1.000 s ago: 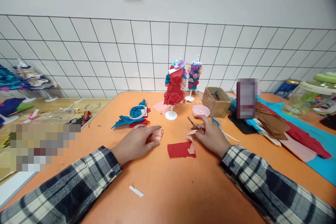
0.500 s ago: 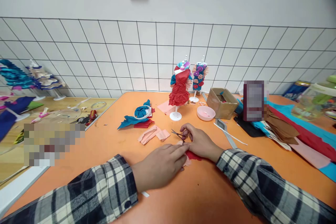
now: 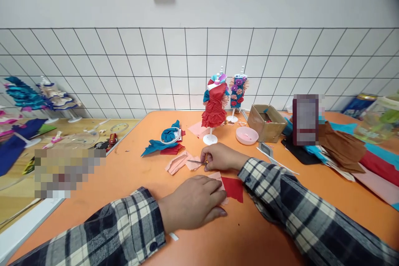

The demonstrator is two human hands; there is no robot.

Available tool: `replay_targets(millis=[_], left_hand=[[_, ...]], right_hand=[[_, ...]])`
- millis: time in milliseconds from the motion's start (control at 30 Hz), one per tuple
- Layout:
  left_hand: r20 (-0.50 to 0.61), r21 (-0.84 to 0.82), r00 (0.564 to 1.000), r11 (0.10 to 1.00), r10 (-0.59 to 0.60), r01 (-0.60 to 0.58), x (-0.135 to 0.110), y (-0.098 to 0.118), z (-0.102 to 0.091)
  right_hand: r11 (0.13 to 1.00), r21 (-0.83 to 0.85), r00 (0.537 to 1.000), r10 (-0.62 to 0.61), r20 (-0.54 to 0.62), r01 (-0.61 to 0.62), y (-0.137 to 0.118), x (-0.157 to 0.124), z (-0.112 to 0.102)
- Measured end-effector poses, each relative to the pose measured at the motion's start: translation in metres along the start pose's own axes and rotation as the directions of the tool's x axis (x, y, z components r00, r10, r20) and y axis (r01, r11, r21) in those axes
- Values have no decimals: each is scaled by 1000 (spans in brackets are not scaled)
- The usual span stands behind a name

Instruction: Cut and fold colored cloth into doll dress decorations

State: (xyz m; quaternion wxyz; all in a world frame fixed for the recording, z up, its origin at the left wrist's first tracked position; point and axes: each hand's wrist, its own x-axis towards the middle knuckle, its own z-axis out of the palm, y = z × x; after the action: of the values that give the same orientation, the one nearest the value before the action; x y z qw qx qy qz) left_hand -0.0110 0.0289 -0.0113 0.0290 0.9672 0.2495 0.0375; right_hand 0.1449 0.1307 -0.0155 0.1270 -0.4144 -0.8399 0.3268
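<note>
My left hand (image 3: pixel 195 203) lies flat, fingers stretched, on a piece of pink crepe paper (image 3: pixel 215 175), which it partly hides. A red piece of crepe paper (image 3: pixel 233 189) sticks out to the right of its fingertips. Farther up the table, my right hand (image 3: pixel 221 157) is closed around small scissors (image 3: pixel 195 161). Their blades point left, over creased pink paper pieces (image 3: pixel 176 164). Beyond the right hand stands a white mini dress form wearing a ruffled red dress (image 3: pixel 214 104).
A pink bowl (image 3: pixel 247 136) and a cardboard box (image 3: pixel 267 124) stand at the back right. Blue crepe paper with a white tape roll (image 3: pixel 170 135) lies left of centre. A phone-like upright object (image 3: pixel 305 120) and paper sheets (image 3: pixel 343 147) are on the right.
My right hand has moved left with the scissors, away from my left hand. The left hand has spread flatter on the pink paper, and more of the red piece shows.
</note>
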Motion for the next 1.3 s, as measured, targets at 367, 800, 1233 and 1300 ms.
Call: replay_targets(millis=[367, 800, 1233, 1300], left_hand=[[-98, -39, 995, 999, -9, 6, -8, -12, -8], [-265, -45, 962, 997, -65, 55, -9, -10, -8], [-421, 44, 904, 997, 72, -59, -11, -4, -9], [-453, 85, 883, 992, 123, -95, -9, 1, -8]], right_hand=[[970, -177, 877, 65, -476, -168, 54, -85, -42], [701, -407, 811, 493, -316, -585, 95, -175, -78], [793, -373, 815, 250, -523, -482, 99, -150, -69], [784, -364, 787, 240, -569, -502, 100, -134, -62]])
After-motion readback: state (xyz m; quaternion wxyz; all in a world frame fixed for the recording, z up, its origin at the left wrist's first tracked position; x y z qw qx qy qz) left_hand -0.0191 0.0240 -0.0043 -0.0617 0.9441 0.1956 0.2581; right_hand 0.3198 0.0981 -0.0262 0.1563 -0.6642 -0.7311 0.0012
